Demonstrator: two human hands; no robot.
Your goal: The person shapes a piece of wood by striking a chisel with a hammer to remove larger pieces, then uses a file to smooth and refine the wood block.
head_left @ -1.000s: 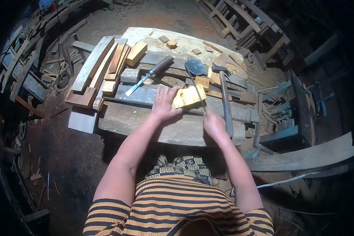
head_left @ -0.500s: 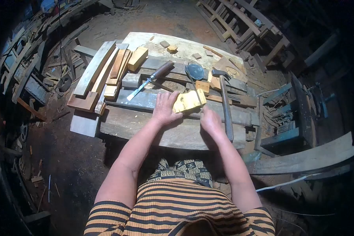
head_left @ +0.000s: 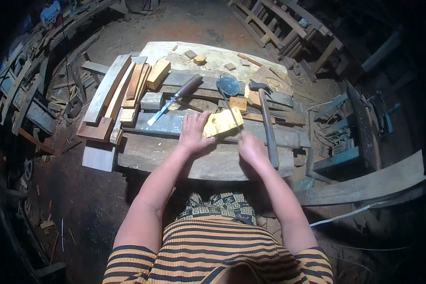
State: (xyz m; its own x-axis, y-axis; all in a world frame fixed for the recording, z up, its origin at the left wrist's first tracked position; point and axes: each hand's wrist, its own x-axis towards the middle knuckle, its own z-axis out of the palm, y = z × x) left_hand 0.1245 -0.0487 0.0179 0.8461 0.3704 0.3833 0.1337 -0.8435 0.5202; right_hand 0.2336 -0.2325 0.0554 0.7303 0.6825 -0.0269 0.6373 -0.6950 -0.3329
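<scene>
A yellow wood block (head_left: 221, 122) with a curved, notched edge lies on the bench in front of me. My left hand (head_left: 193, 131) grips its left end, thumb along the near side and fingers over the top. A long thin dark file (head_left: 234, 113) crosses the block's right end. Its near end is in my closed right hand (head_left: 252, 148), which hides the handle. Just beyond the block are a round dark dish (head_left: 228, 86) and a small orange wood piece (head_left: 238, 103). To the right of my right hand lies a hammer (head_left: 267, 123).
A wooden-handled chisel (head_left: 177, 98) rests left of the dish. Wood strips (head_left: 110, 92) are stacked at the bench's left side, and small offcuts (head_left: 199, 59) lie on the pale far board (head_left: 161, 51). A curved plank (head_left: 364, 184) sticks out at right. Lumber (head_left: 288, 21) is piled behind.
The view has shifted slightly, moving the bench a little left in the frame. My right hand has drawn slightly toward me with the file. My left hand stays on the block.
</scene>
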